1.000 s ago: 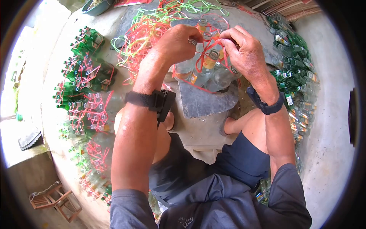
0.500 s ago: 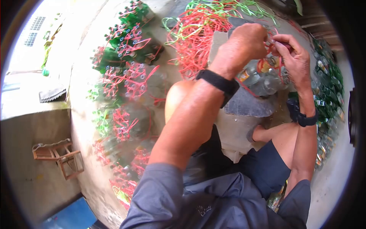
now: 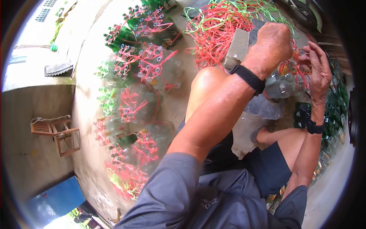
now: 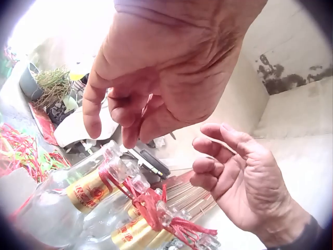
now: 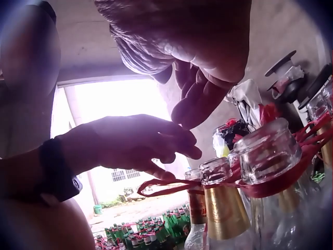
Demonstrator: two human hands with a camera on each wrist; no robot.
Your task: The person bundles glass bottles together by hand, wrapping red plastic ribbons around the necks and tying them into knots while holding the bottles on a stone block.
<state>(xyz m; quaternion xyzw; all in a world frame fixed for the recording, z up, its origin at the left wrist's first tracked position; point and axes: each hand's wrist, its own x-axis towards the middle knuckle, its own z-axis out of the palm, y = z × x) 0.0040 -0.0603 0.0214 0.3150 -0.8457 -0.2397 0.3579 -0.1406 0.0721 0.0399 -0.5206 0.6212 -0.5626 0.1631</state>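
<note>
Clear bottles (image 3: 280, 87) with gold labels stand grouped together, red strap (image 4: 151, 208) wound and knotted about their necks. Above them the left hand (image 3: 271, 45) hangs with loosely bent fingers, holding nothing in the left wrist view. The right hand (image 3: 319, 72) is raised to the right of the bottles, its fingers apart and gently curved, also empty. A loop of the red strap (image 5: 270, 187) sticks out from the necks in the right wrist view, close below the left hand (image 5: 125, 143); whether a fingertip touches it I cannot tell.
A tangle of red and green straps (image 3: 217, 34) lies beyond a grey block (image 3: 237, 47). Strapped bundles of bottles (image 3: 152, 63) cover the floor at the left, and green bottles (image 3: 334, 99) line the right wall. A dark slab (image 3: 265, 107) lies below the clear bottles.
Both hands were close together at the red strap, fingers pinching it; they are now apart and off it. The head view has turned to the left, showing more of the left-hand bundles.
</note>
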